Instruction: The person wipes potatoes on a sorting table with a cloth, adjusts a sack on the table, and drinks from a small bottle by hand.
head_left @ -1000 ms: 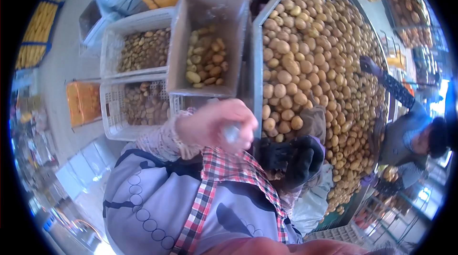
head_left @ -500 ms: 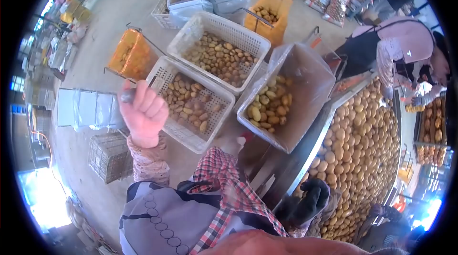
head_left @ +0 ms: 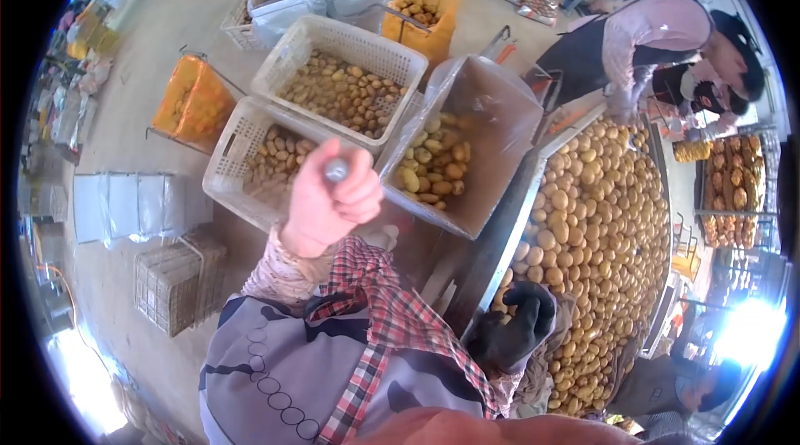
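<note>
My left hand [head_left: 333,199] is bare and raised in front of the crates, its fingers curled into a fist. A small silver-grey rounded thing [head_left: 337,170] shows at the thumb and forefinger; its kind is unclear. My right hand [head_left: 515,327] wears a black glove, with its fingers bent, at the near edge of a table heaped with potatoes [head_left: 600,237]. Whatever lies inside the glove's curl is hidden. Behind my left hand stands a white crate [head_left: 218,170] partly filled with potatoes. A plastic-lined carton [head_left: 496,145] beyond it holds larger yellowish potatoes.
Another white crate [head_left: 271,70] of potatoes stands farther back. Orange bags on metal frames [head_left: 193,103] stand to the left and at the back. A wicker-like basket [head_left: 171,287] is at lower left. A person in a pink top [head_left: 658,24] bends over the table's far end.
My left hand has moved right and slightly down, in front of the near crate. My gloved right hand has shifted slightly left and up, and the view has turned a little. The far person bends nearer the potatoes.
</note>
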Motion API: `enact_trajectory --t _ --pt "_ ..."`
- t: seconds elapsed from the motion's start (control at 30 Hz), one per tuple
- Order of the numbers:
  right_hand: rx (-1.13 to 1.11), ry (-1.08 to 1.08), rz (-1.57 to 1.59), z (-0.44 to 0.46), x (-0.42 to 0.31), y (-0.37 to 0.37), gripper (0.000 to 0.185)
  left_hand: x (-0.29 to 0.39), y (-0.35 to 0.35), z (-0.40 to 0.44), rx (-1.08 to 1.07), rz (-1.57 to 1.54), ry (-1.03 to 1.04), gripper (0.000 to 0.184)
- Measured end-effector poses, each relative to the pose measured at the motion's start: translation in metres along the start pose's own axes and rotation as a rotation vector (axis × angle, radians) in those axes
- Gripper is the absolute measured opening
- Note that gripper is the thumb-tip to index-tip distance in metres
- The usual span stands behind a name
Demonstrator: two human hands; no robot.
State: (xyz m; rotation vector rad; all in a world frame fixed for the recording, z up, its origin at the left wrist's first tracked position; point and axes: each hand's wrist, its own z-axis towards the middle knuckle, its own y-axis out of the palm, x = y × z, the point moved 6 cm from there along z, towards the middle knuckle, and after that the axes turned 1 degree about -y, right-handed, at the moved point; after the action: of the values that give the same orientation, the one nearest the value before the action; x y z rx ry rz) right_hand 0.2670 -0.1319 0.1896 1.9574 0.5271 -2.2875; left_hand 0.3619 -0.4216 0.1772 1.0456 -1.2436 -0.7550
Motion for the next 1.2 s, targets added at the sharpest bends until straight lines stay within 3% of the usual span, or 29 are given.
enact_trajectory --t 0.2,0.47,0.7,0.87,1.03,1.2 --pt "0.113 -0.008 0.106 -0.016 -0.012 -0.028 0.029 -0.049 0.044 0.028 -0.163 0.003 -0.180 0.048" --pt "0.193 -0.033 0.187 -0.038 -0.018 -0.066 0.022 -0.101 0.090 0.052 -0.350 0.032 -0.384 0.042" --pt "0.315 -0.133 0.132 -0.061 -0.001 -0.100 0.020 -0.134 0.138 0.061 -0.575 0.193 -0.489 0.045" --pt "0.365 -0.029 0.223 -0.072 -0.017 -0.111 0.023 -0.152 0.194 0.051 -0.657 0.306 -0.512 0.047" --pt "0.436 -0.048 0.297 -0.079 -0.024 -0.119 0.024 -0.153 0.259 0.035 -1.066 0.404 -0.464 0.049" --pt "0.468 -0.081 0.377 -0.074 -0.043 -0.125 0.026 -0.152 0.295 0.028 -1.270 0.364 -0.466 0.046"
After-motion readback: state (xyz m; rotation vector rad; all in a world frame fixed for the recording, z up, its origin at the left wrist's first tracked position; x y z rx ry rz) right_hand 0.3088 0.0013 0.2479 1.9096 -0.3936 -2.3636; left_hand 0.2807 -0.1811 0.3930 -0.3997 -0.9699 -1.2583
